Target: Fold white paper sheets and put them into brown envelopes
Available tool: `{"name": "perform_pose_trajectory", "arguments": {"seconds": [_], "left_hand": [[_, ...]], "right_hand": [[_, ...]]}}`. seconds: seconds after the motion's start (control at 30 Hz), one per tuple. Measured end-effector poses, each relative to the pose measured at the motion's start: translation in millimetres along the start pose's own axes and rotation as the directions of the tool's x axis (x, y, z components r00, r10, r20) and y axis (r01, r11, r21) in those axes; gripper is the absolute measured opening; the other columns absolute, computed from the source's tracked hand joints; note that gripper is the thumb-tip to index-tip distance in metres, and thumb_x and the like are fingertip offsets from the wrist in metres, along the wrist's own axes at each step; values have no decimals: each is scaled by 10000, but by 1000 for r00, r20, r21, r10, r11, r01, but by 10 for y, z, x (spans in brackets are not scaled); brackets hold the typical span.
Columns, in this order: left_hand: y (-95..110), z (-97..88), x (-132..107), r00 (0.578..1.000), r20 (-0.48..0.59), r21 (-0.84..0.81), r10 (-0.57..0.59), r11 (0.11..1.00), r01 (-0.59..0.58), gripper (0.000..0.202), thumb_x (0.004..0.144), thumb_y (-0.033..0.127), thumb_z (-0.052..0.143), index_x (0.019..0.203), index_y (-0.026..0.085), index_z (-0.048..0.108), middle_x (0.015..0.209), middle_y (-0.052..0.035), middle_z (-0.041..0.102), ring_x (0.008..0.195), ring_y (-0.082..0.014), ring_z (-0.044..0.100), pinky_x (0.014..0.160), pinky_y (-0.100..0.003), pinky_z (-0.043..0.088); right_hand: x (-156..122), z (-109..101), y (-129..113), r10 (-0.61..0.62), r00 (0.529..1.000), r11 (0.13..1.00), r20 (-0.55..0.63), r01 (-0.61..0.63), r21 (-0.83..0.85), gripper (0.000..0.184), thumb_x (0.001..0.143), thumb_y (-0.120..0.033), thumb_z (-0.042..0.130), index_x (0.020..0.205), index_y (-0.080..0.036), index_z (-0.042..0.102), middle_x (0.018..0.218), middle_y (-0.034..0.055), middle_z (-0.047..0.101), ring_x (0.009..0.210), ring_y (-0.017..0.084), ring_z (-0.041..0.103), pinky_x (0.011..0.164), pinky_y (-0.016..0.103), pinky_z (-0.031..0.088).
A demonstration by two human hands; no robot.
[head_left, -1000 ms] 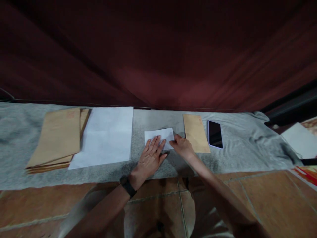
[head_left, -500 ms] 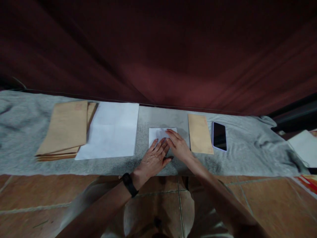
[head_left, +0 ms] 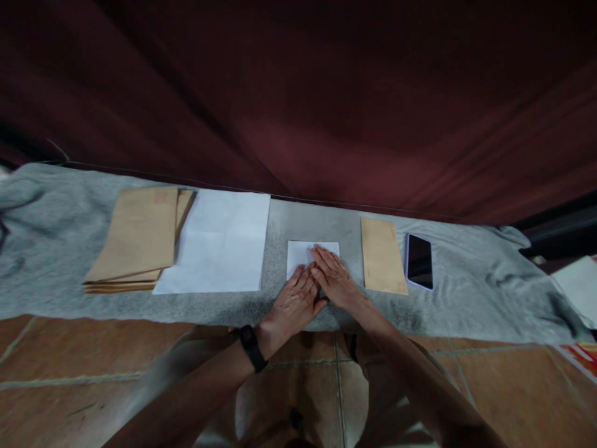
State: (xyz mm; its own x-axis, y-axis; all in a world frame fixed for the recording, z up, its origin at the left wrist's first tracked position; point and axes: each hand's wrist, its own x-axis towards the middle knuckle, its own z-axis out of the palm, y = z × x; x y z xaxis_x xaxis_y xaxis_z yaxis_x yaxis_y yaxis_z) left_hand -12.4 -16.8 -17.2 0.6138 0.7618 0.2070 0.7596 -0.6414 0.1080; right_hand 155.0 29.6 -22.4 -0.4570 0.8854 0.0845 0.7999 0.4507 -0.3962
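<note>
A folded sheet of white paper lies on the grey cloth in front of me. My left hand rests flat on its near part, fingers stretched out. Flat beside it, my right hand presses on the paper too, its fingertips meeting and partly overlapping those of the left. Both hands hide much of the sheet, including its near edge. To the right of the hands is a single brown envelope.
A stack of brown envelopes is at the left, touching larger white sheets. A phone lies right of the single envelope. The grey cloth covers a narrow surface before a dark red curtain. Tiled floor shows below.
Both hands stay on the folded paper, with the right hand's fingers now closer to the left's. The whole scene has shifted slightly rightward in view.
</note>
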Motion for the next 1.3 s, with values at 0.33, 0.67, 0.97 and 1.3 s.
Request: {"name": "perform_pose_trajectory", "arguments": {"seconds": [0.33, 0.67, 0.97, 1.3], "left_hand": [[60, -34, -14, 995, 47, 21, -92, 996, 92, 706, 990, 494, 448, 1489, -3, 403, 1581, -236, 381, 1509, -317, 305, 1257, -503, 214], [-51, -19, -83, 987, -57, -47, -150, 988, 148, 735, 988, 468, 456, 1556, 38, 277, 1617, -234, 311, 1534, -308, 236, 1233, -496, 300], [-324, 79, -74, 953, -138, -62, -269, 963, 263, 696, 997, 444, 411, 1547, 32, 298, 1587, -256, 363, 1497, -343, 324, 1198, -534, 346], [-545, 117, 131, 916, -176, -71, -361, 932, 354, 730, 981, 537, 417, 1504, 30, 382, 1584, -298, 341, 1461, -400, 377, 1135, -566, 400]], "right_hand": [[-75, 15, 154, 4, 998, 984, -65, -16, -177, 559, 1079, -354, 294, 1602, -159, 265, 1652, 103, 277, 1535, 222, 233, 1252, 468, 234], [-149, -20, 233, 72, 990, 977, -118, -94, -193, 590, 1070, -372, 352, 1604, -140, 253, 1645, 125, 288, 1526, 251, 261, 1242, 482, 256], [-214, -55, 281, 129, 980, 982, -151, -148, -122, 593, 1056, -379, 387, 1594, -153, 285, 1633, 126, 323, 1510, 269, 300, 1236, 502, 260], [5, -176, 308, 128, 991, 989, -44, -130, -66, 645, 1008, -374, 526, 1575, -139, 326, 1647, 152, 283, 1536, 283, 223, 1234, 507, 250]]}}
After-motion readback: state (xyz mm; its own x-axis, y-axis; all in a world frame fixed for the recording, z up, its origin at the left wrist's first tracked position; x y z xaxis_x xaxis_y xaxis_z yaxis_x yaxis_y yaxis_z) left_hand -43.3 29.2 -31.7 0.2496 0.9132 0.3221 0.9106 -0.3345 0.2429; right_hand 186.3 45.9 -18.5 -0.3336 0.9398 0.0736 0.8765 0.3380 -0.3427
